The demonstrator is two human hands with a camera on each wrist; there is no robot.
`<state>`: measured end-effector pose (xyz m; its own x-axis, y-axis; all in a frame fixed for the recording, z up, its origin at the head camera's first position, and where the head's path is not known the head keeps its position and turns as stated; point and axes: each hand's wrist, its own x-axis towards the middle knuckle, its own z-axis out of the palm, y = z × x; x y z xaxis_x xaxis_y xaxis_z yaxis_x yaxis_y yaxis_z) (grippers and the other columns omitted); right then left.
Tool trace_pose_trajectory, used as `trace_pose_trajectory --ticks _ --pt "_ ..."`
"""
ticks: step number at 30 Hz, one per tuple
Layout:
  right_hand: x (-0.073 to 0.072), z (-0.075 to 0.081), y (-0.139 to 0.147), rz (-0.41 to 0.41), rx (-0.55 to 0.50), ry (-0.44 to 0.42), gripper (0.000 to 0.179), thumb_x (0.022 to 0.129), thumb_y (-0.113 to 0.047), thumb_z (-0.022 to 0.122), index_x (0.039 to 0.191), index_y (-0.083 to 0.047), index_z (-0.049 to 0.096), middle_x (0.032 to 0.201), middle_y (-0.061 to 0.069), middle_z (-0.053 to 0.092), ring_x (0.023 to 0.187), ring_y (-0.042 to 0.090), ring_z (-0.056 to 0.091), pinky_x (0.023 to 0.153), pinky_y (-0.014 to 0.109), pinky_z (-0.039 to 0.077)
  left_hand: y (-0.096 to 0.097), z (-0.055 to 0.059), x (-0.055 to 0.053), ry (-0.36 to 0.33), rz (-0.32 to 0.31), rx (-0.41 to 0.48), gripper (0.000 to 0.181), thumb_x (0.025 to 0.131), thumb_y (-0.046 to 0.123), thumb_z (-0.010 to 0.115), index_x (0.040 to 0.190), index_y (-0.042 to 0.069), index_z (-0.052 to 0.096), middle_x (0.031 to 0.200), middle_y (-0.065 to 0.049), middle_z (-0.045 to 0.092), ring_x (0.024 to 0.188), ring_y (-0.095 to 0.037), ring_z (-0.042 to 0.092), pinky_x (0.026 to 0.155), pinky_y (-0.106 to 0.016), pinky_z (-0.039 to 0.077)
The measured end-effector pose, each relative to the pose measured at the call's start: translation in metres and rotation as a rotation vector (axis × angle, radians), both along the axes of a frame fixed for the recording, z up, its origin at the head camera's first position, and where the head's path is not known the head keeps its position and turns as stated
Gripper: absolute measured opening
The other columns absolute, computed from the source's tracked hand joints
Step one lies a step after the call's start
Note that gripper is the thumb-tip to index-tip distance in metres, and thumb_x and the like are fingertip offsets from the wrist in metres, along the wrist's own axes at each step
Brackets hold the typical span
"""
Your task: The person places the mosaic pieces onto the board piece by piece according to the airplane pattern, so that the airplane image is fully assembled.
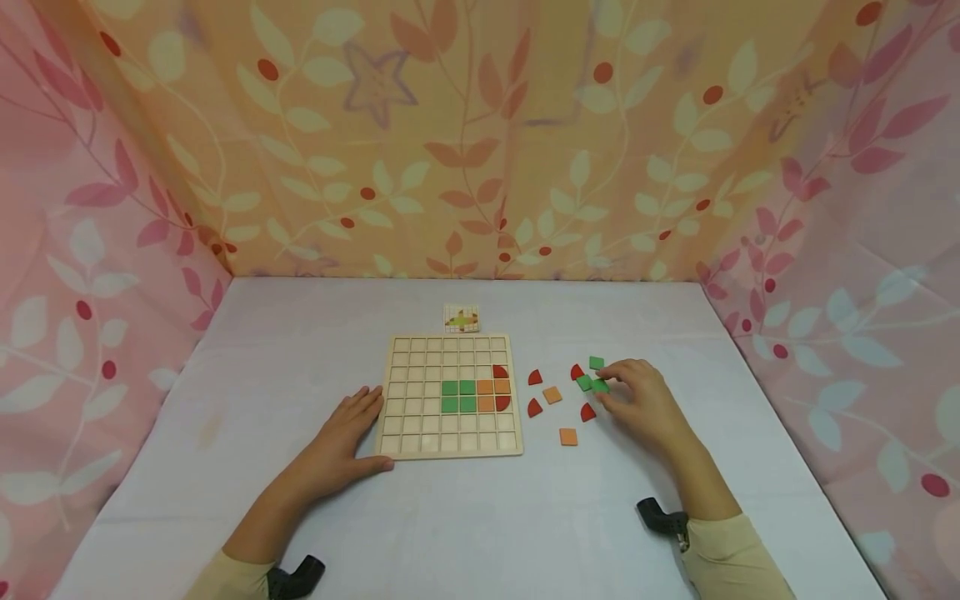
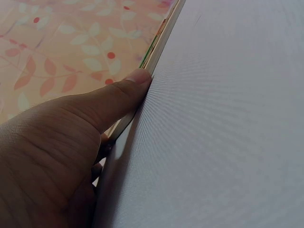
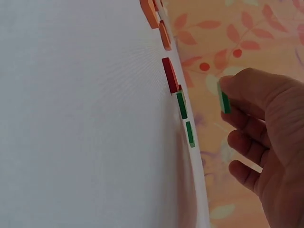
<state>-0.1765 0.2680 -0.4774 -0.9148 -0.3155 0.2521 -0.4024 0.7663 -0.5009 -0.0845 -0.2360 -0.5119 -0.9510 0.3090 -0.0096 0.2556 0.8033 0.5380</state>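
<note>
A wooden grid board (image 1: pixel 412 422) lies on the white table, with green squares (image 1: pixel 459 397), orange squares and red quarter-round pieces set in its right half. My left hand (image 1: pixel 341 442) rests at the board's near left corner, fingers along the left side and thumb against the front edge. To the right of the board, my right hand (image 1: pixel 647 404) pinches a green square tile (image 3: pixel 224 99) between thumb and forefinger, lifted off the table in the right wrist view. Two loose green tiles (image 1: pixel 596 362) lie close to its fingertips.
Several red quarter-round pieces (image 1: pixel 535 377) and two orange squares (image 1: pixel 568 437) lie loose between the board and my right hand. A small pattern card (image 1: pixel 461 318) stands behind the board. Flowered cloth (image 1: pixel 465 142) encloses the table's back and sides.
</note>
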Motion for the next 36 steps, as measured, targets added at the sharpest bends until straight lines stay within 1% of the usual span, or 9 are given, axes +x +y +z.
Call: trace_pose_trajectory --ticks 7,10,14,18,22,25,30,33,36 --pt "-0.002 0.015 -0.006 0.094 -0.017 0.043 0.033 0.084 -0.012 0.083 0.116 -0.011 0.074 0.118 0.006 0.069 0.116 0.027 0.056 0.101 0.055 0.046 0.0 0.0 0.002 0.0 0.009 -0.003 0.11 0.079 0.053 0.085 0.162 0.006 0.029 0.17 -0.007 0.023 0.159 -0.031 0.011 0.129 -0.049 0.01" --pt "-0.002 0.022 -0.011 0.128 -0.02 0.042 0.03 0.084 -0.014 0.084 0.114 -0.016 0.075 0.115 0.001 0.069 0.115 0.024 0.056 0.098 0.053 0.049 0.0 0.0 0.002 -0.003 0.006 -0.002 0.11 0.079 0.054 0.084 0.162 0.007 0.029 0.171 -0.007 0.023 0.159 -0.031 0.01 0.129 -0.05 0.011" --pt "-0.004 0.032 -0.024 0.174 -0.017 0.026 0.024 0.086 -0.018 0.084 0.107 -0.024 0.074 0.107 -0.005 0.067 0.111 0.019 0.054 0.095 0.05 0.048 0.0 0.001 0.0 0.002 0.006 0.0 0.11 0.079 0.055 0.084 0.162 0.007 0.028 0.171 -0.006 0.022 0.159 -0.03 0.01 0.129 -0.05 0.011" --pt "-0.007 0.04 -0.039 0.232 -0.017 0.036 0.023 0.084 -0.019 0.086 0.103 -0.022 0.074 0.103 -0.006 0.067 0.106 0.017 0.055 0.097 0.049 0.045 0.0 0.003 0.0 0.0 0.005 -0.002 0.11 0.079 0.055 0.084 0.162 0.007 0.028 0.171 -0.007 0.022 0.159 -0.03 0.01 0.129 -0.05 0.01" --pt "-0.009 0.046 -0.057 0.275 -0.014 0.047 0.025 0.081 -0.021 0.088 0.101 -0.021 0.073 0.101 -0.01 0.067 0.105 0.016 0.056 0.103 0.049 0.04 0.0 0.004 -0.001 -0.006 0.002 -0.002 0.109 0.08 0.054 0.084 0.162 0.006 0.029 0.17 -0.007 0.022 0.159 -0.03 0.009 0.129 -0.05 0.009" --pt "-0.011 0.05 -0.071 0.294 -0.012 0.042 0.024 0.082 -0.023 0.087 0.1 -0.022 0.072 0.1 -0.012 0.067 0.106 0.015 0.056 0.104 0.048 0.038 0.001 0.003 -0.001 -0.003 -0.002 -0.003 0.109 0.08 0.053 0.084 0.162 0.006 0.029 0.17 -0.008 0.023 0.159 -0.03 0.01 0.129 -0.05 0.009" --pt "-0.013 0.055 -0.096 0.306 -0.014 0.045 0.021 0.083 -0.026 0.085 0.098 -0.022 0.071 0.098 -0.011 0.067 0.103 0.014 0.057 0.104 0.047 0.039 0.0 0.003 0.0 0.0 -0.004 -0.007 0.109 0.08 0.054 0.083 0.162 0.006 0.029 0.171 -0.008 0.022 0.16 -0.03 0.009 0.13 -0.049 0.009" --pt "-0.014 0.054 -0.111 0.296 -0.005 0.032 0.021 0.083 -0.027 0.086 0.099 -0.023 0.072 0.098 -0.012 0.066 0.102 0.014 0.057 0.106 0.046 0.04 0.0 0.003 0.001 0.003 -0.003 -0.006 0.109 0.08 0.054 0.084 0.162 0.006 0.029 0.17 -0.008 0.023 0.159 -0.03 0.01 0.129 -0.05 0.009" --pt "-0.014 0.052 -0.125 0.291 -0.006 0.011 0.022 0.084 -0.028 0.085 0.099 -0.024 0.071 0.097 -0.012 0.066 0.102 0.016 0.057 0.105 0.045 0.04 0.0 0.003 0.002 0.015 -0.005 0.0 0.109 0.08 0.053 0.084 0.161 0.004 0.03 0.17 -0.01 0.024 0.159 -0.032 0.012 0.128 -0.053 0.011"
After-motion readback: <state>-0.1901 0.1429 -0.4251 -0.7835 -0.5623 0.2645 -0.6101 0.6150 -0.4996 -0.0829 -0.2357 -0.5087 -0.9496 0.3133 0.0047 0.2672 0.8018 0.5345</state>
